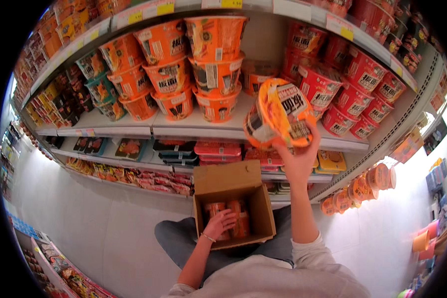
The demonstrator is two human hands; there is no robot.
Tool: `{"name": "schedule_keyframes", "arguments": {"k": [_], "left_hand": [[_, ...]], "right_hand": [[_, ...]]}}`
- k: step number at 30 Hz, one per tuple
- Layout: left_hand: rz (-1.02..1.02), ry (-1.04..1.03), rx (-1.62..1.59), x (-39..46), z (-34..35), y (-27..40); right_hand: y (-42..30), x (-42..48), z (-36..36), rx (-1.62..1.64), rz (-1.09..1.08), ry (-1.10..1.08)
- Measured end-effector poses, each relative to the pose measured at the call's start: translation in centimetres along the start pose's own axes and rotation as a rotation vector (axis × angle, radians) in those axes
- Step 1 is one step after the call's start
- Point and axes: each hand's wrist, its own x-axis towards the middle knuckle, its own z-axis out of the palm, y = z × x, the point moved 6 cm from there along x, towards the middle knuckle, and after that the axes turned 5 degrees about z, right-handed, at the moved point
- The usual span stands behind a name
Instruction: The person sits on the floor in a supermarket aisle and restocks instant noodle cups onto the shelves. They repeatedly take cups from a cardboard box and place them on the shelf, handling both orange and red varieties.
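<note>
My right hand [296,156] grips an orange instant-noodle tub [283,111], tilted, in front of the shelf's edge. Between my legs stands an open cardboard box [227,175] with its flap up against the lower shelves. Inside it lie orange noodle tubs [241,219]. My left hand [222,223] is over the box with its fingers spread, near the tubs; whether it touches one I cannot tell. Stacked orange tubs [218,78] stand on the shelf to the left of the held tub, and red tubs [320,87] to its right. Another orange tub [259,76] sits between them, further back.
A metal shelf edge [193,132] runs across in front of me, with flat packs [216,148] and bagged goods [164,181] below. The upper shelf [197,5] overhangs the stacks. More tubs [361,188] hang or stand at the right. Another display [63,260] is at the lower left.
</note>
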Motion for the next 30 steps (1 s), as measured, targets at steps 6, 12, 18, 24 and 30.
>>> {"name": "schedule_keyframes", "arguments": {"k": [6, 12, 18, 24, 30], "left_hand": [[0.019, 0.044, 0.018, -0.1, -0.4, 0.3], [-0.076, 0.068, 0.160, -0.2, 0.3, 0.0], [-0.113, 0.036, 0.306, -0.8, 1.0, -0.2], [-0.101, -0.002, 0.324, -0.2, 0.0, -1.0], [-0.119, 0.004, 0.367, -0.8, 0.1, -1.0]], "right_hand": [[0.1, 7.9, 4.3, -0.215, 0.017, -0.018], [2.9, 12.7, 6.7, -0.401, -0.199, 0.099], [4.0, 18.4, 8.7, -0.686, -0.103, 0.107], [7.6, 21.9, 9.3, -0.917, -0.011, 0.080], [8.1, 23.1, 9.9, -1.277, 0.079, 0.017]]}}
